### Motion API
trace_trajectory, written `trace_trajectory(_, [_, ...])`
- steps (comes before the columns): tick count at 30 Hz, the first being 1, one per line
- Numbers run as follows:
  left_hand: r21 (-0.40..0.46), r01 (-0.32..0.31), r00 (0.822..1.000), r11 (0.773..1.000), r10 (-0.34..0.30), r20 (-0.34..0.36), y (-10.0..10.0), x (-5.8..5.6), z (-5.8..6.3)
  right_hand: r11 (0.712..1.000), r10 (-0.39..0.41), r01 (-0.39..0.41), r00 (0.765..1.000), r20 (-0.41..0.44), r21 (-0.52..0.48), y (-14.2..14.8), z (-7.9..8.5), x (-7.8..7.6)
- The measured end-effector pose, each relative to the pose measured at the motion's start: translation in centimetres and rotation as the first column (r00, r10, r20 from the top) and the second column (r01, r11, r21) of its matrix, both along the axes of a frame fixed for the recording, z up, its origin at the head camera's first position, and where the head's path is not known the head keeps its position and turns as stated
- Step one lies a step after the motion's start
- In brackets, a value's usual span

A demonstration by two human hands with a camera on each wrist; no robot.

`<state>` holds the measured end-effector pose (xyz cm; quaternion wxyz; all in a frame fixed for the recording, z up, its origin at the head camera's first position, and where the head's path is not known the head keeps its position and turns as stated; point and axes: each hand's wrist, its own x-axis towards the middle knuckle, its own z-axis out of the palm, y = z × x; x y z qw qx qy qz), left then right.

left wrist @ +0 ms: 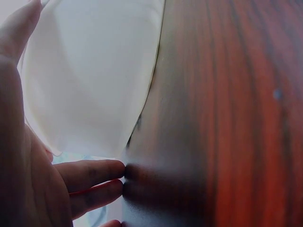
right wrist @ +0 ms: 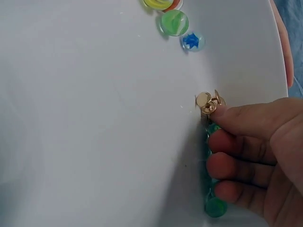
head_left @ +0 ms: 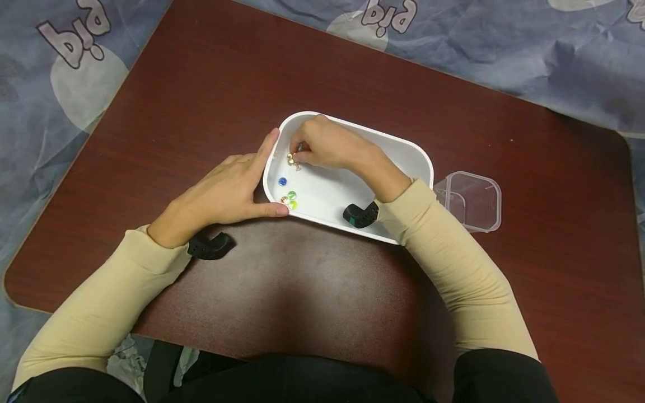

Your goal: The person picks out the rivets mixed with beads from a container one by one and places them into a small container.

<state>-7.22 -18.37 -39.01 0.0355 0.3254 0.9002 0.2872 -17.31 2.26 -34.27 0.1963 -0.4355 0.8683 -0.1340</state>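
A white tray (head_left: 322, 193) lies on the table. My left hand (head_left: 227, 187) rests at its left end, thumb and forefinger spread straight along the outer rim; the left wrist view shows the tray's outer wall beside that hand. Inside the tray, the thumb and fingers of my right hand (head_left: 327, 143) pinch several gold thumbtacks (right wrist: 203, 100). Green marbles (right wrist: 216, 207) line up beneath its other fingers, partly hidden. Nearer the tray's front left corner lie a blue marble (head_left: 283, 181), a green marble (head_left: 292, 195), a yellow-green marble (head_left: 293, 205) and an orange-and-white marble (head_left: 284, 200).
A clear plastic container (head_left: 473, 201) stands right of the tray, partly behind the right forearm. The brown table (head_left: 201, 84) extends all around. Black wrist devices (head_left: 211, 246) sit at both cuffs. Blue printed cloth (head_left: 504, 50) lies beyond the table's edges.
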Motion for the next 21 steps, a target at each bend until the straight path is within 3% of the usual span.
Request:
trace_trajectory(12, [-0.02, -0.014, 1.0, 1.0, 0.014, 0.019, -0.03, -0.05, 0.03, 0.999, -0.028, 0.028, 1.0, -0.011, 0.031, -0.28, -0.08, -0.02])
trace_trajectory(21, [-0.005, -0.001, 1.0, 1.0, 0.001, -0.007, 0.01, -0.05, 0.0, 0.999, -0.033, 0.034, 0.999, -0.015, 0.036, -0.12, -0.05, 0.09])
